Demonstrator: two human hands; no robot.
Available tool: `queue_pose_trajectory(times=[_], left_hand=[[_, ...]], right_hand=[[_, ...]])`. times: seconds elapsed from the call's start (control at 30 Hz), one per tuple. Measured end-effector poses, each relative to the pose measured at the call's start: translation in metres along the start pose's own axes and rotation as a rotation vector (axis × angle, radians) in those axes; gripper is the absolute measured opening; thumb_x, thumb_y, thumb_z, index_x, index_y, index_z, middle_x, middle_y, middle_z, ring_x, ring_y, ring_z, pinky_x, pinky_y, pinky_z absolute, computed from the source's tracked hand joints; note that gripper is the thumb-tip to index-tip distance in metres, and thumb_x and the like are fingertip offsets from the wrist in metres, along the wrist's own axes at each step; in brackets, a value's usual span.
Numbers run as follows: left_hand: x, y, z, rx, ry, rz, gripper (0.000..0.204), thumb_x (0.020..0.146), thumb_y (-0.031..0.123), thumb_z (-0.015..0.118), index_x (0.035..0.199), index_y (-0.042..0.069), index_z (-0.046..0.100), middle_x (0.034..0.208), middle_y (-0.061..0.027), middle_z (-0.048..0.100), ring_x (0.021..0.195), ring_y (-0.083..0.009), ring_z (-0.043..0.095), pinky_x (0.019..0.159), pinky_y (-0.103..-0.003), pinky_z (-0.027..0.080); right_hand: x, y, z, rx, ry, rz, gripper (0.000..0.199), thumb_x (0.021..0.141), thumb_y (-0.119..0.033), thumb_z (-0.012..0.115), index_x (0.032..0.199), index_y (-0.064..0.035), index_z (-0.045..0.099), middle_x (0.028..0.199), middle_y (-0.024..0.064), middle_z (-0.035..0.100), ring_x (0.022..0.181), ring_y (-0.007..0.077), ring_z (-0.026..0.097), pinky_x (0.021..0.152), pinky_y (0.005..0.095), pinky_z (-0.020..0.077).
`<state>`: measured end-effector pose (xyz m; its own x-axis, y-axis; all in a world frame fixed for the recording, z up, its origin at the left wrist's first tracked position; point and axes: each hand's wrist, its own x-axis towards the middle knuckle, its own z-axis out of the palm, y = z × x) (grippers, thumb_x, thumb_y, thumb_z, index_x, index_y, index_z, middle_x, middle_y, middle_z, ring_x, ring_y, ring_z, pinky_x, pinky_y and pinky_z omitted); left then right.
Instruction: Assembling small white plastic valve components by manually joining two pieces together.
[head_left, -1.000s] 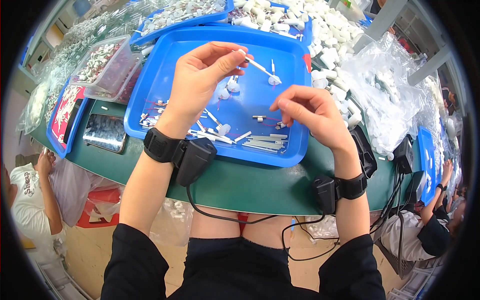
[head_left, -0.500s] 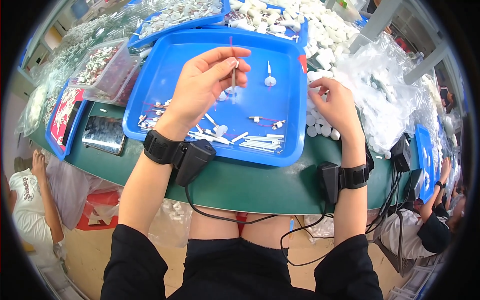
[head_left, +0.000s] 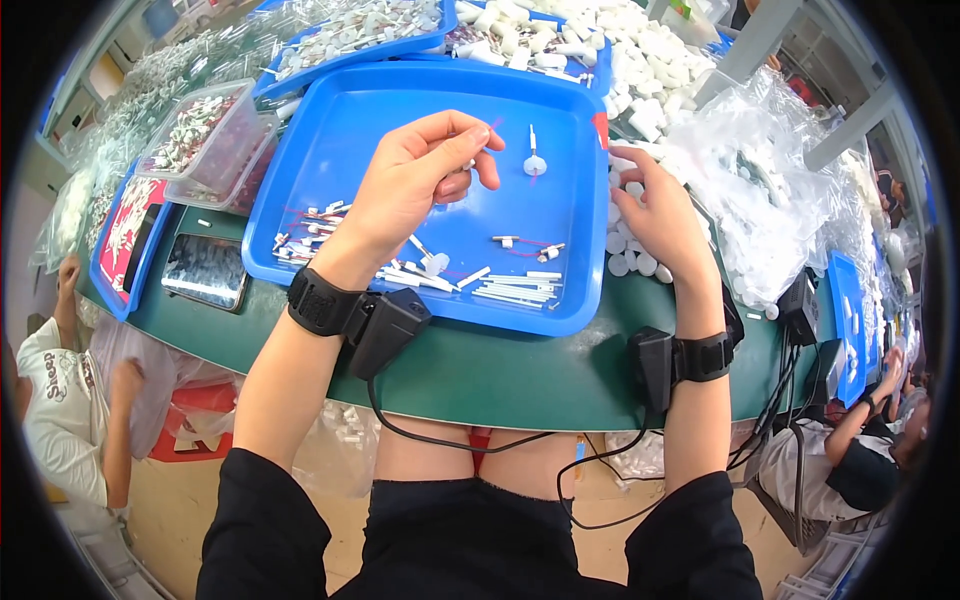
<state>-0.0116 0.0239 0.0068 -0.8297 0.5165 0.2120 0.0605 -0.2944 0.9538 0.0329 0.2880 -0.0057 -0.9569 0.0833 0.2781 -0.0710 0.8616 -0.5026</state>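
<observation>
My left hand (head_left: pixel 425 180) is above the large blue tray (head_left: pixel 400 84), thumb and fingertips pinched. Between them is a small white stick with a pink thread (head_left: pixel 497 124) poking out; most of it is hidden by the fingers. At the tray's right rim, my right hand (head_left: pixel 658 212) hovers by a pile of white round discs (head_left: pixel 620 264), thumb and forefinger apart and nothing visible between them. In the tray lie a white stick with a disc (head_left: pixel 534 164), a row of thin white sticks (head_left: pixel 520 289) and several small white pieces with red threads (head_left: pixel 300 240).
Left of the tray are a clear plastic box (head_left: pixel 200 130) of small parts, a phone (head_left: pixel 205 270) and a small blue tray with a red lining (head_left: pixel 128 228). White cylinders (head_left: pixel 640 90) and clear plastic bags (head_left: pixel 740 170) heap up at the right. Co-workers sit at both sides.
My left hand has turned, so the stick that hung upright is now mostly hidden in the fingers. My right hand's thumb and forefinger have spread apart near the discs.
</observation>
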Motion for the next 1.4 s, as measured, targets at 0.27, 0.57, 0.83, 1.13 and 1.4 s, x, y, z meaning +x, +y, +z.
queue_pose_trajectory(times=[0.27,0.57,0.83,1.13,1.4], left_hand=[[-0.003,0.005,0.004,0.035,-0.043,-0.083,0.019,0.097,0.020,0.052,0.098,0.003,0.061,0.077,-0.0048,0.060,0.056,-0.0034,0.035,0.054,-0.018,0.030],[-0.002,0.003,0.004,-0.124,-0.067,-0.077,0.019,0.097,0.021,0.052,0.097,0.004,0.060,0.078,-0.0057,0.060,0.057,-0.0041,0.036,0.054,-0.019,0.031],[-0.005,-0.011,0.018,0.223,-0.057,0.193,0.014,0.093,0.012,0.058,0.096,0.000,0.063,0.081,-0.0057,0.066,0.067,-0.0054,0.057,0.058,-0.020,0.044],[-0.015,0.004,0.027,0.656,0.062,0.272,0.007,0.086,0.008,0.065,0.087,0.001,0.067,0.077,-0.0054,0.067,0.068,-0.0093,0.062,0.057,-0.024,0.047],[-0.011,-0.009,0.022,0.870,0.109,0.525,0.003,0.078,0.005,0.069,0.080,0.006,0.068,0.073,-0.0006,0.066,0.056,-0.0094,0.049,0.049,-0.023,0.036]], right_hand=[[0.006,0.002,0.006,0.066,0.052,0.086,0.021,0.080,-0.013,0.065,0.099,-0.0061,0.069,0.085,0.0114,0.069,0.082,0.0299,0.065,0.073,0.0366,0.0498],[0.006,-0.007,-0.004,0.044,0.483,-0.177,0.013,0.087,-0.011,0.063,0.098,-0.0093,0.070,0.085,0.0079,0.067,0.062,0.0188,0.062,0.061,0.0304,0.0493],[-0.009,-0.047,0.008,1.169,-0.044,-0.049,0.018,0.090,-0.007,0.062,0.102,0.0056,0.064,0.101,0.0095,0.065,0.081,0.0122,0.063,0.071,0.0286,0.0548],[-0.013,-0.058,0.014,0.991,-0.062,-0.250,0.034,0.084,0.000,0.064,0.117,0.0015,0.057,0.108,0.0111,0.065,0.094,0.0135,0.062,0.084,0.0280,0.0499],[-0.020,-0.068,0.013,0.487,-0.009,-0.429,0.054,0.077,0.003,0.062,0.129,-0.0105,0.053,0.109,0.0065,0.069,0.077,0.0169,0.064,0.077,0.0283,0.0525]])
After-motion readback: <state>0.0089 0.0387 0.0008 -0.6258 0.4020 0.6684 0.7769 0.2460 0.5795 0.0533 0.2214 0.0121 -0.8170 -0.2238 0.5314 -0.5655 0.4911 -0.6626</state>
